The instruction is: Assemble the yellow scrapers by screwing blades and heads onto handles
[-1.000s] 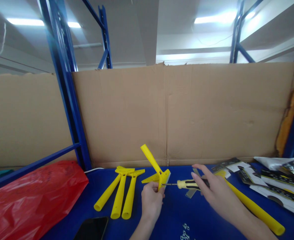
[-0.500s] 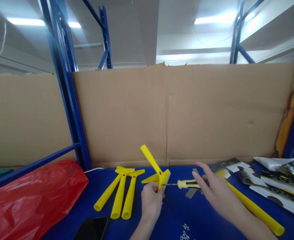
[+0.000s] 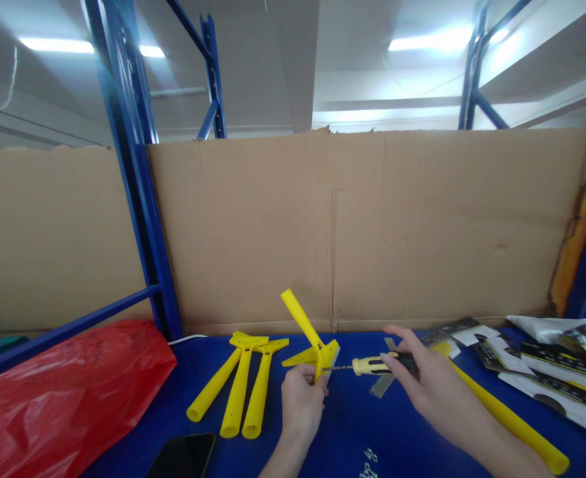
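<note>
My left hand (image 3: 302,397) is closed around the head of a yellow plastic scraper (image 3: 302,317), whose handle points up and to the left. A pale strip, likely its blade, runs along the head's right edge. My right hand (image 3: 425,378) grips a screwdriver (image 3: 372,366) with a cream and black handle. Its shaft lies level, and the tip meets the scraper's head just above my left fingers. Behind the held scraper, another yellow head (image 3: 295,360) is partly hidden. A flat metal blade (image 3: 382,385) lies on the table beneath the screwdriver.
Several yellow scraper handles (image 3: 237,392) lie left of my left hand. A phone (image 3: 183,456), a red plastic bag (image 3: 73,392) and loose screws (image 3: 369,458) surround the work. A long yellow handle (image 3: 516,421) and packaged items (image 3: 561,372) lie right. Cardboard (image 3: 253,232) stands behind.
My right fingers have shifted on the screwdriver's handle, and the handle has turned, showing more of its black part. My left hand and the scraper stay nearly still.
</note>
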`<action>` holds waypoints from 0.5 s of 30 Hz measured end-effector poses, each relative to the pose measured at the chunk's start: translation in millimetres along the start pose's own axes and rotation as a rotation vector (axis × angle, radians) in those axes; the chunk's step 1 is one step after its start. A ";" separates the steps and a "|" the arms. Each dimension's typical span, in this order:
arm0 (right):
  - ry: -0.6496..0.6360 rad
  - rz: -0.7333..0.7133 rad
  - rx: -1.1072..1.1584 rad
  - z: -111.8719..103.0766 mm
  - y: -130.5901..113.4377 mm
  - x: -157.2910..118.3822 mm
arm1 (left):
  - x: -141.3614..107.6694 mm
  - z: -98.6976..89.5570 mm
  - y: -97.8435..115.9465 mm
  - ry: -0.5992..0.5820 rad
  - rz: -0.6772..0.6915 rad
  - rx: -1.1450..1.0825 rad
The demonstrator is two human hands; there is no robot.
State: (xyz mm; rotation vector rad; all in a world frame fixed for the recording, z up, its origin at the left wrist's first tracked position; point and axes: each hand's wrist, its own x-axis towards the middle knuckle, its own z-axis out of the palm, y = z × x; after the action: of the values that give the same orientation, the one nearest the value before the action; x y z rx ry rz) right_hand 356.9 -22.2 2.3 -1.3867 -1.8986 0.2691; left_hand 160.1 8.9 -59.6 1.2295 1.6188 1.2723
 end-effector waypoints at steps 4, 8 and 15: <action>-0.027 0.049 -0.072 1.6 -1.9 -0.1 | -0.4 0.0 -0.9 -0.002 0.011 0.001; -0.002 -0.042 -0.007 1.6 -4.9 -4.2 | 0.1 0.1 -2.5 0.002 0.004 0.009; -0.050 -0.045 0.081 -1.4 -5.3 -3.4 | 0.7 0.1 -0.5 -0.014 -0.016 0.011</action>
State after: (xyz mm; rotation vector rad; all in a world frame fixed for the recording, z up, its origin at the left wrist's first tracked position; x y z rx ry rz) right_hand 354.4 -27.7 4.7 -1.2932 -1.9356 0.3585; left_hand 159.9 9.5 -60.1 1.2272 1.6248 1.2440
